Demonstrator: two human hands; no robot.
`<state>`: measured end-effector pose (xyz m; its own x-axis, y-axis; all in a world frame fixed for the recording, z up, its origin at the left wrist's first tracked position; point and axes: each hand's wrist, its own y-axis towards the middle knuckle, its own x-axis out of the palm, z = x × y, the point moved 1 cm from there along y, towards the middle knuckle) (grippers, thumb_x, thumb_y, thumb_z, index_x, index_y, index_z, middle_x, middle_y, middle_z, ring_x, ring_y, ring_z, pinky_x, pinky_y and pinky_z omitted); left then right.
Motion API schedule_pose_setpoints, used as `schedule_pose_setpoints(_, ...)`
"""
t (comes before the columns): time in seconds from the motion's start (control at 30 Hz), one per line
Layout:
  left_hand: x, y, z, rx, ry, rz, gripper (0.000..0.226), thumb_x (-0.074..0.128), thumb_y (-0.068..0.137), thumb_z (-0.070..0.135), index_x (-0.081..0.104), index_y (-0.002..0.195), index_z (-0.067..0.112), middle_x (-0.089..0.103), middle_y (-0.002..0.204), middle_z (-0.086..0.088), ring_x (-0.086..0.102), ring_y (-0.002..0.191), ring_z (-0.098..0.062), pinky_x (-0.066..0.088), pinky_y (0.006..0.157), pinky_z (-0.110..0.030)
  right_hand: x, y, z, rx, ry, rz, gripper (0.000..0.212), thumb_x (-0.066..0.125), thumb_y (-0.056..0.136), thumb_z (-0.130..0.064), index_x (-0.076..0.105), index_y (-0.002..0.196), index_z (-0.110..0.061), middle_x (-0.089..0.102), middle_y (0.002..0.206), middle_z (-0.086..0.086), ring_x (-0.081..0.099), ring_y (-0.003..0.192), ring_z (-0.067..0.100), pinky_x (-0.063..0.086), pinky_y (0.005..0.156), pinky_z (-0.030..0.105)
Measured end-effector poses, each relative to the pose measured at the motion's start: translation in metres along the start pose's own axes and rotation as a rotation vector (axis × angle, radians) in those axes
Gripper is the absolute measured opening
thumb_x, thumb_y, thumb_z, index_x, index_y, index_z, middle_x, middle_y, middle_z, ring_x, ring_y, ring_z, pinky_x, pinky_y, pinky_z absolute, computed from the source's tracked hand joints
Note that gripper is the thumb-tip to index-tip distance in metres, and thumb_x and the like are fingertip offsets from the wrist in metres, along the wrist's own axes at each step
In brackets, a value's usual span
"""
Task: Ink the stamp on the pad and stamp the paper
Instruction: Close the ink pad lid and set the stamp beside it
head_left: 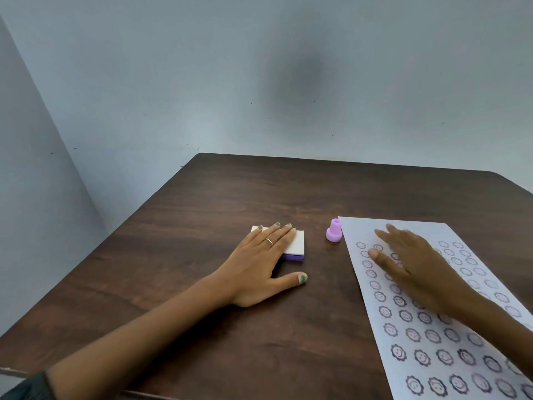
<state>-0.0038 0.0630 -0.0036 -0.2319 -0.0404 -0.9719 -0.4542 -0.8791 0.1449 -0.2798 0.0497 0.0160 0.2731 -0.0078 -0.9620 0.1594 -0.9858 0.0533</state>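
Stamp point(334, 230), small and lilac, stands upright on the dark wooden table point(219, 197), just beside the far left corner of the paper point(432, 336), untouched. My left hand point(259, 267) lies flat, fingers spread, across the closed ink pad point(294, 243). My right hand point(415, 267), blurred, fingers loosely open and holding nothing, is over the paper's rows of smiley prints.

My left hand point(259, 262) lies flat on the closed ink pad point(295, 243); my right hand point(415, 264) hovers over the stamped paper point(427, 350), near the stamp point(334, 230).
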Motion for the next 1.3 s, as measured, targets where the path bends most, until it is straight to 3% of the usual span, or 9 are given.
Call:
schedule_pose_setpoints(0.13,-0.001,0.027,-0.007,-0.016,0.003,-0.021,0.086,0.030,0.086,0.071,0.007,0.152,0.021,0.005,0.161,0.004,-0.001,0.147,-0.009,-0.006,0.119,-0.032,0.016,0.010,0.015,0.016,-0.124,-0.034,0.082,0.003,0.072,-0.068,0.003,0.143,-0.029,0.002,0.157,-0.001,0.003,0.144,0.023,0.003,0.115,0.044)
schedule_pose_setpoints(0.53,0.002,0.065,-0.024,-0.020,-0.059,0.036,0.084,0.037,0.085,0.070,0.014,0.151,0.023,0.012,0.160,0.005,0.005,0.147,-0.009,-0.002,0.119,-0.033,0.023,0.046,0.016,0.007,-0.156,0.047,0.087,0.000,0.069,-0.071,0.009,0.143,-0.027,0.010,0.157,0.002,0.009,0.143,0.026,0.005,0.115,0.046)
schedule_pose_setpoints(0.63,0.003,0.065,-0.025,-0.025,-0.064,0.037,0.085,0.037,0.084,0.071,0.014,0.151,0.024,0.011,0.160,0.006,0.005,0.147,-0.008,-0.001,0.118,-0.031,0.021,0.045,0.014,0.015,-0.129,0.034,0.080,0.007,0.074,-0.068,0.011,0.143,-0.026,0.011,0.156,0.002,0.008,0.143,0.025,0.003,0.115,0.047)
schedule_pose_setpoints(0.7,0.003,0.064,-0.025,-0.022,-0.061,0.040,0.085,0.037,0.083,0.071,0.014,0.151,0.024,0.012,0.160,0.006,0.005,0.147,-0.008,0.000,0.117,-0.030,0.016,0.042,0.009,-0.028,-0.112,0.129,0.068,0.017,0.084,-0.062,0.020,0.141,-0.026,0.022,0.154,0.002,0.013,0.142,0.024,0.003,0.115,0.048)
schedule_pose_setpoints(0.8,0.003,0.064,-0.024,-0.020,-0.061,0.046,0.085,0.037,0.083,0.071,0.014,0.151,0.024,0.012,0.160,0.006,0.005,0.147,-0.009,0.000,0.116,-0.029,0.003,0.037,-0.011,-0.170,-0.009,0.308,0.057,0.031,0.085,-0.057,0.043,0.130,-0.024,0.048,0.140,0.002,0.035,0.132,0.023,0.019,0.110,0.045)
schedule_pose_setpoints(0.87,0.003,0.063,-0.024,-0.021,-0.066,0.047,0.085,0.038,0.083,0.071,0.014,0.151,0.025,0.012,0.160,0.006,0.005,0.147,-0.009,-0.001,0.115,-0.029,0.000,0.038,-0.027,-0.243,0.129,0.315,0.050,0.045,0.084,-0.054,0.051,0.124,-0.023,0.056,0.131,0.002,0.046,0.121,0.021,0.030,0.102,0.040)
schedule_pose_setpoints(0.97,0.002,0.063,-0.023,-0.022,-0.065,0.042,0.084,0.038,0.084,0.070,0.013,0.151,0.024,0.011,0.160,0.006,0.005,0.147,-0.009,-0.001,0.115,-0.029,0.004,0.043,-0.048,-0.327,0.250,0.297,0.033,0.061,0.083,-0.031,0.058,0.114,-0.019,0.064,0.117,0.004,0.056,0.099,0.013,0.040,0.086,0.028)
schedule_pose_setpoints(1.1,0.001,0.064,-0.023,-0.019,-0.070,0.038,0.084,0.038,0.085,0.069,0.013,0.151,0.024,0.012,0.160,0.005,0.005,0.147,-0.010,-0.002,0.115,-0.028,0.008,0.055,-0.060,-0.330,0.326,0.305,0.025,0.068,0.078,-0.013,0.065,0.103,-0.012,0.070,0.101,0.009,0.058,0.080,0.014,0.043,0.072,0.023)
schedule_pose_setpoints(1.3,0.002,0.064,-0.023,-0.018,-0.063,0.042,0.084,0.038,0.085,0.069,0.014,0.151,0.023,0.012,0.160,0.004,0.005,0.147,-0.010,-0.002,0.114,-0.028,0.007,0.081,-0.067,-0.285,0.351,0.317,0.025,0.067,0.078,-0.011,0.065,0.102,-0.008,0.070,0.100,0.011,0.062,0.084,0.021,0.047,0.078,0.030)
